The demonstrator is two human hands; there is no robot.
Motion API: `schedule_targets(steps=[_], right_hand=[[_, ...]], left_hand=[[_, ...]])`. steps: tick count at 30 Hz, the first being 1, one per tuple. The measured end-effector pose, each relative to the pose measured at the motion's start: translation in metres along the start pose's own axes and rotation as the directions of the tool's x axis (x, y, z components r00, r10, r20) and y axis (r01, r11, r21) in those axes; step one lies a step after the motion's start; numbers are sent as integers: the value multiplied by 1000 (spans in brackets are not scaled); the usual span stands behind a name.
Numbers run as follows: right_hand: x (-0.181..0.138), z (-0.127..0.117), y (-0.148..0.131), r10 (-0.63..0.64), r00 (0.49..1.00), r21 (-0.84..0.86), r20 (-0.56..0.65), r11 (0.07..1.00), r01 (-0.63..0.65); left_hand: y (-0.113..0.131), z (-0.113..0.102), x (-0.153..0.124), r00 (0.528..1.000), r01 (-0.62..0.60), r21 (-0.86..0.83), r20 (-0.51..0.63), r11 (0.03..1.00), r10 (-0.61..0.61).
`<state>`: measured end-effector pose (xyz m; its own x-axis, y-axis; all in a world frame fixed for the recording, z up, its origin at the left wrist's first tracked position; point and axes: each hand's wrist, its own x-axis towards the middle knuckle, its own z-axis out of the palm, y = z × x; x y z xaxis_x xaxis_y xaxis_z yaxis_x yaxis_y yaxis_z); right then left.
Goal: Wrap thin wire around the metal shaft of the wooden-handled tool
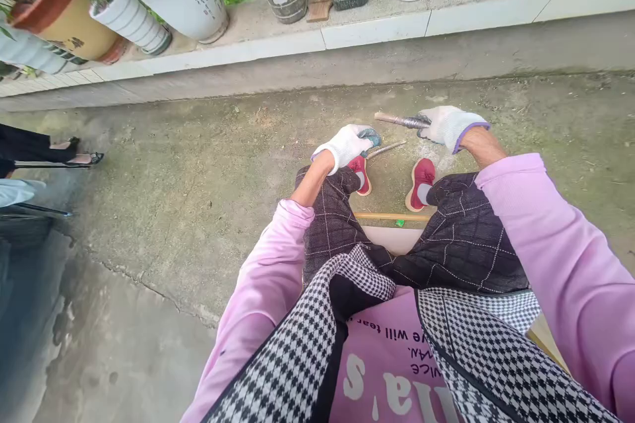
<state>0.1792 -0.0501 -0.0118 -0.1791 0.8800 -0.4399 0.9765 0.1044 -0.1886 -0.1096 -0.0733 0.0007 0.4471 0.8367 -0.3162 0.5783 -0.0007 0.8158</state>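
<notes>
My left hand (353, 145), in a white knitted glove with grey-blue coated fingers, is closed around one end of a thin greyish stick (387, 149). The stick slants away to the right, just above my shoes. Opposite it, my right hand (441, 125) wears a matching glove with a purple cuff. Its fingers wrap round a wooden handle (389, 118) bound with shiny silvery tape, its pale wooden end pointing left. What lies inside the right palm is hidden. The two hands are apart, and the handle and stick do not touch.
Red shoes (423, 178) rest on the concrete ground (198, 172) below my hands. Ahead runs a low tiled ledge (278, 45) with several potted plants, among them a white pot (183, 0). Another person's foot (86, 158) is at the far left.
</notes>
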Motion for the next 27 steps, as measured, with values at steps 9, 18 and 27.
schedule_targets(steps=[9, 18, 27], right_hand=[[40, -2, -20, 77, 992, 277, -99, 960, -46], [35, -7, -6, 123, 988, 924, 88, 359, -127], [37, 10, 3, -68, 987, 149, 146, 988, 46]], left_hand=[[-12, 7, 25, 988, -101, -19, 118, 995, 102], [-10, 12, 30, 978, -62, -47, 199, 997, 71], [-30, -13, 34, 998, -39, -51, 42, 998, 41]])
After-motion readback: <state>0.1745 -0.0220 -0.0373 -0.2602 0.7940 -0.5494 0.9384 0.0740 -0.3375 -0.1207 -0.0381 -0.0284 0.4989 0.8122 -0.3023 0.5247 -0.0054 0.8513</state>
